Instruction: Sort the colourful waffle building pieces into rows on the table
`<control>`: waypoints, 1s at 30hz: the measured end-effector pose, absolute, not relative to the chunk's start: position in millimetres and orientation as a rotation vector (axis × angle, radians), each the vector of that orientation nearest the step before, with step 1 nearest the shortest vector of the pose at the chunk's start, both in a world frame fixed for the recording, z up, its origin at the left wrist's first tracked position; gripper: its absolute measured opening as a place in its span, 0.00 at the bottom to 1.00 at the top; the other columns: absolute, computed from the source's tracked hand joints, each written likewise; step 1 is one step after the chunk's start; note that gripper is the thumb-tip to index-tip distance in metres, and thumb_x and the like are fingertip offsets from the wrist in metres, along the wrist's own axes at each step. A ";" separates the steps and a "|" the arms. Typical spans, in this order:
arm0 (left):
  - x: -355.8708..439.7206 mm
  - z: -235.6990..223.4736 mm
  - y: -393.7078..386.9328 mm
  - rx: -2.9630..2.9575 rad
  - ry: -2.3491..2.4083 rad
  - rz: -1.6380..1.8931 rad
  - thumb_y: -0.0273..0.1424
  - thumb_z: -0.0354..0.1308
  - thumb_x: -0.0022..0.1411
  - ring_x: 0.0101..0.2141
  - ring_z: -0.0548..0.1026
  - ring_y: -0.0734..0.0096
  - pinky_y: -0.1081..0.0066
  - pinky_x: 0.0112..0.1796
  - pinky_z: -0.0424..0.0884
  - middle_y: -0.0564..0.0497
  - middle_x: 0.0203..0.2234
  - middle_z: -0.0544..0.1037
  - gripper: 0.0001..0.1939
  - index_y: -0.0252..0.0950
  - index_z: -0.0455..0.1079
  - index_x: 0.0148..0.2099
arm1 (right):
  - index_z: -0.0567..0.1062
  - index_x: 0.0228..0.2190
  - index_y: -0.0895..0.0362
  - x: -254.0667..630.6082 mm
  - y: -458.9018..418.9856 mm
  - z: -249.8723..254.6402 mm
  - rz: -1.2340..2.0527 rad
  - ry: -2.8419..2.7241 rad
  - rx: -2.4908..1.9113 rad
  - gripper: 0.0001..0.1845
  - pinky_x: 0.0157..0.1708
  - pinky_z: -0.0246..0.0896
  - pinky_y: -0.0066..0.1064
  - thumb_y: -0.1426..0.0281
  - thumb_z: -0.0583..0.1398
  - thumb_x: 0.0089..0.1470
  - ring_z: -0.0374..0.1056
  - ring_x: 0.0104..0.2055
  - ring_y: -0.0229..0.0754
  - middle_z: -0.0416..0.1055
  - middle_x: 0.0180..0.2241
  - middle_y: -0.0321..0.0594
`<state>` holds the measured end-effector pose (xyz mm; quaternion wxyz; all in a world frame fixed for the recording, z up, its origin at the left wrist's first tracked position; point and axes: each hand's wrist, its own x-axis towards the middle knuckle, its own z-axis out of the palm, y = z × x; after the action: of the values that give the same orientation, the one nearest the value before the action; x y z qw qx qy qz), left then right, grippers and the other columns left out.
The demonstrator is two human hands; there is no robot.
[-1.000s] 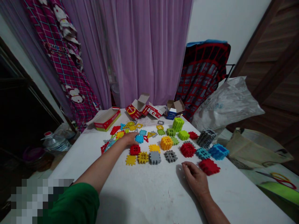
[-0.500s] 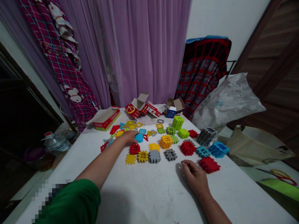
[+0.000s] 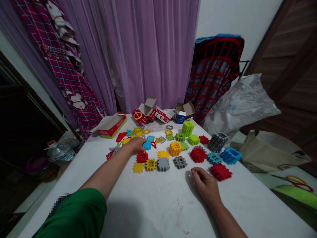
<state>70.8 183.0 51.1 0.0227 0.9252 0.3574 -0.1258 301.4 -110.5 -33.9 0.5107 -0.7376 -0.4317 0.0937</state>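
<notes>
Purple curtains [image 3: 153,56] hang behind a white table [image 3: 158,205]; at the far left a red-capped water bottle [image 3: 59,152] stands beyond the table's edge, below a magenta checked cloth [image 3: 59,67]; next comes an open red-and-green box [image 3: 114,125] at the table's back left. From the lower left a green sleeve [image 3: 74,211] leads to the left hand [image 3: 136,144], stretched over scattered pieces; its thumb and fingertips meet the left edge of a light blue toothed piece [image 3: 148,145] lying on the table, though I cannot tell whether they are closed on it; a red block [image 3: 142,157] sits just this side of that hand; in front, a row runs rightward: flat yellow piece [image 3: 138,168], yellow block [image 3: 151,164], light grey block [image 3: 163,164], dark grey piece [image 3: 180,162]; farther back are an orange-yellow block [image 3: 175,148] and an upright lime stack [image 3: 187,128]. Near the table's right side is the right hand [image 3: 206,185], fingers loosely curled, a narrow gap to the thumb, nothing visible in its grasp; just beside it lies a red stack [image 3: 221,172], with a teal block [image 3: 214,158] and a bright blue stack [image 3: 229,160] behind; past the table hangs a translucent plastic bag [image 3: 237,102].
</notes>
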 end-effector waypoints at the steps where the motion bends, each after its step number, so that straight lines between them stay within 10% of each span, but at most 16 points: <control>1: 71.5 51.3 182.7 2.873 1.106 -0.395 0.39 0.64 0.52 0.53 0.74 0.55 0.67 0.49 0.69 0.47 0.54 0.76 0.30 0.44 0.70 0.58 | 0.78 0.28 0.57 301.2 -110.4 -33.7 0.236 -1.050 -1.773 0.22 0.21 0.57 0.27 0.52 0.57 0.51 0.62 0.18 0.37 0.68 0.17 0.34; 20: 126.5 66.3 160.2 2.811 1.190 -0.108 0.44 0.64 0.50 0.48 0.77 0.53 0.65 0.44 0.71 0.44 0.49 0.79 0.41 0.41 0.59 0.64 | 0.77 0.28 0.56 298.5 -109.4 -33.0 0.204 -1.052 -1.778 0.21 0.23 0.56 0.27 0.53 0.55 0.54 0.61 0.19 0.37 0.67 0.18 0.33; 30: 162.2 58.7 133.7 2.860 1.236 -0.159 0.42 0.61 0.53 0.49 0.76 0.49 0.57 0.51 0.66 0.40 0.45 0.80 0.31 0.40 0.61 0.58 | 0.77 0.27 0.56 304.5 -107.6 -41.6 0.208 -1.110 -1.766 0.22 0.21 0.56 0.26 0.52 0.55 0.55 0.60 0.18 0.36 0.66 0.16 0.32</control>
<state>162.2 133.7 58.7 0.0112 0.9167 0.3962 -0.0509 304.5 -107.6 -41.6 0.4992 -0.7301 -0.4586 0.0859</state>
